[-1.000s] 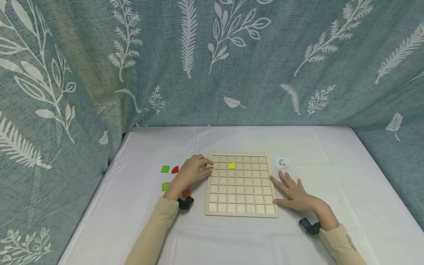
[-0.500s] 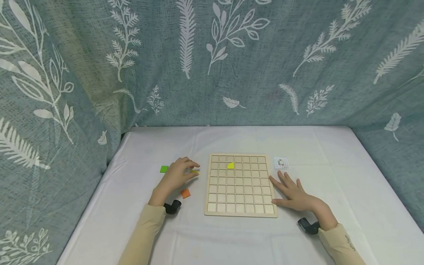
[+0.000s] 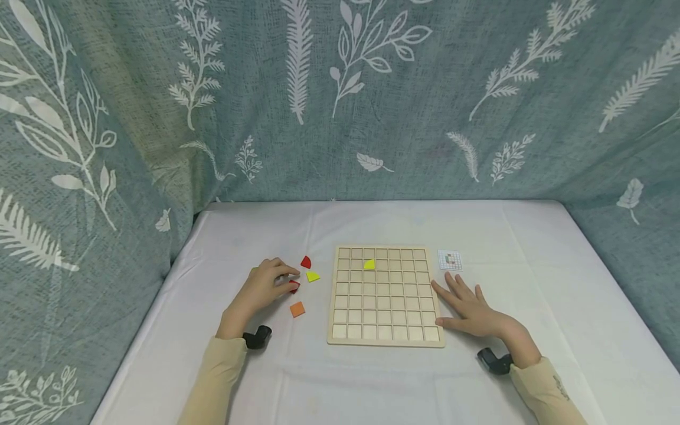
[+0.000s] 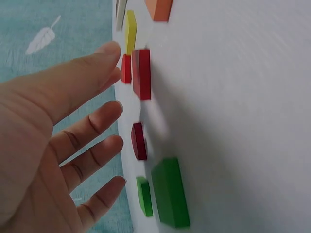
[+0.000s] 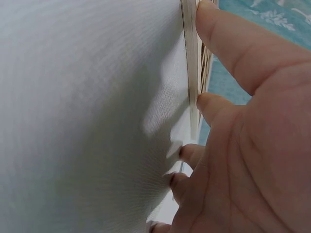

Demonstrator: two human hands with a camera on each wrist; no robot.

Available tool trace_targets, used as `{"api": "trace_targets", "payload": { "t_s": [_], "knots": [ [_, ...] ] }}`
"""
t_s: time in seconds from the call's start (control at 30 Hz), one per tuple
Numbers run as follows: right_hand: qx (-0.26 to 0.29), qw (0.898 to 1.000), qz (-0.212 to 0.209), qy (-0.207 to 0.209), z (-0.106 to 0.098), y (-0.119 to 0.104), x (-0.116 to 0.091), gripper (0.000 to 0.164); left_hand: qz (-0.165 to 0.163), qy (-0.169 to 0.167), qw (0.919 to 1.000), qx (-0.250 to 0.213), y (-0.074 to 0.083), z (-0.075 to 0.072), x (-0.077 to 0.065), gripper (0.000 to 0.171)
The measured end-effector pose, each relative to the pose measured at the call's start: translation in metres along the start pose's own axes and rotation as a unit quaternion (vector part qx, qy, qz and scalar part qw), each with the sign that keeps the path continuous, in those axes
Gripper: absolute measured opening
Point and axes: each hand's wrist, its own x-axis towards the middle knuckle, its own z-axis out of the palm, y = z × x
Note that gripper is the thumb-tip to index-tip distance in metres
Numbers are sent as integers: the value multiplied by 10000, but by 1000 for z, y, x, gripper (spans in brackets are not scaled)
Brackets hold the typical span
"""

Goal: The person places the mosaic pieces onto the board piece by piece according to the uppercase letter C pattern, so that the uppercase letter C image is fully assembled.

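Note:
My left hand (image 3: 261, 284) hovers over a group of flat coloured pieces left of the board, its fingers loosely bent and holding nothing. Near its fingertips are a red piece (image 3: 294, 287), another red piece (image 3: 306, 261) and a yellow quarter-round piece (image 3: 313, 276). In the left wrist view, a dark red piece (image 4: 139, 141) and two green pieces, one a thick square (image 4: 170, 191), lie below the fingers; the head view hides these. With fingers spread, my right hand (image 3: 473, 310) rests at the right edge of the wooden grid board (image 3: 386, 343), thumb and index finger touching its frame.
An orange square (image 3: 297, 309) lies nearer the front. One yellow quarter-round piece (image 3: 369, 264) sits in an upper cell of the board. Beyond the right hand is a small printed pattern card (image 3: 450, 260). White cloth (image 3: 372, 383) covers the table; a patterned curtain (image 3: 398, 118) hangs behind.
My left hand has moved left from the board's edge to over the pieces, uncovering the yellow and red pieces nearest the board and covering the green ones. My right hand has stayed put.

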Motion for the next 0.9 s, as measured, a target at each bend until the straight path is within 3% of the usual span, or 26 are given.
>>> {"api": "trace_targets", "payload": {
  "t_s": [0.6,0.9],
  "knots": [
    [-10,10000,31,67,0,1,0,76,-189,-229,9995,127,-10,-2,-9,26],
    [-624,9940,-540,722,1,12,4,76,-145,-144,9997,163,-7,-2,-9,26]
  ]
}}
